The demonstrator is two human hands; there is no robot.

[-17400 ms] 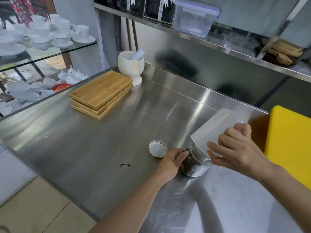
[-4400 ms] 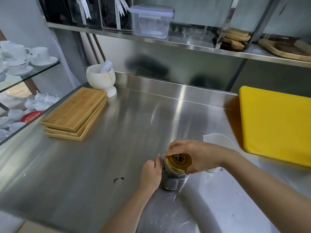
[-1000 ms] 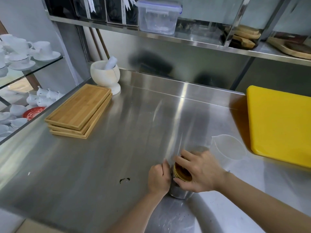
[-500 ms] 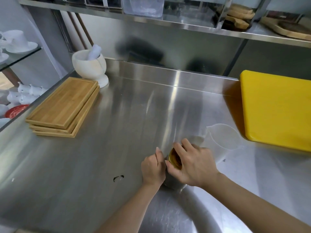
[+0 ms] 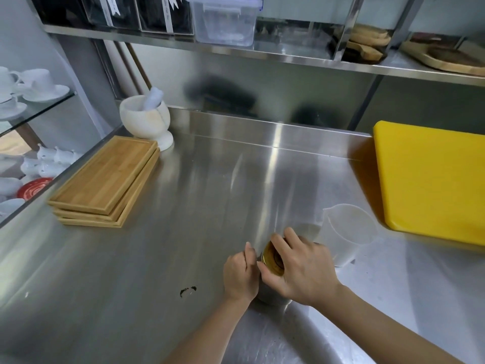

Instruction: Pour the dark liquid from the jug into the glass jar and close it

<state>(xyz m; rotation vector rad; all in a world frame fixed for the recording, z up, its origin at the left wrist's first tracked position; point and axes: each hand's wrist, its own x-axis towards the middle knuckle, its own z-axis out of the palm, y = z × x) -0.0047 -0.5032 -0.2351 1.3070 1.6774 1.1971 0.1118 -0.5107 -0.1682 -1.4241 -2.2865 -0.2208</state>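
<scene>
Closest to me, both hands are on the glass jar (image 5: pixel 273 296), which sits on the steel bench (image 5: pixel 183 206) near the front edge. The left hand (image 5: pixel 240 274) has its grip wrapped round the jar's side, and the right hand (image 5: pixel 301 269) has its grip clamped over the gold lid (image 5: pixel 273 258) from above, fingers curled around the rim (I can't see much of the jar itself, just a bit of the base under the palms). A small dark smear (image 5: pixel 187 290) sits on the bench left of the hands. Just behind the right hand stands the translucent white jug (image 5: pixel 346 232), upright, apart from the jar. Right of that lies a yellow cutting board (image 5: pixel 430 185). Over on the left there's a stack of bamboo trays (image 5: pixel 105 185), with a white mortar and pestle (image 5: pixel 145 122) behind it. Up top, a shelf (image 5: pixel 262 52) carries a clear plastic box (image 5: pixel 223 21).
</scene>
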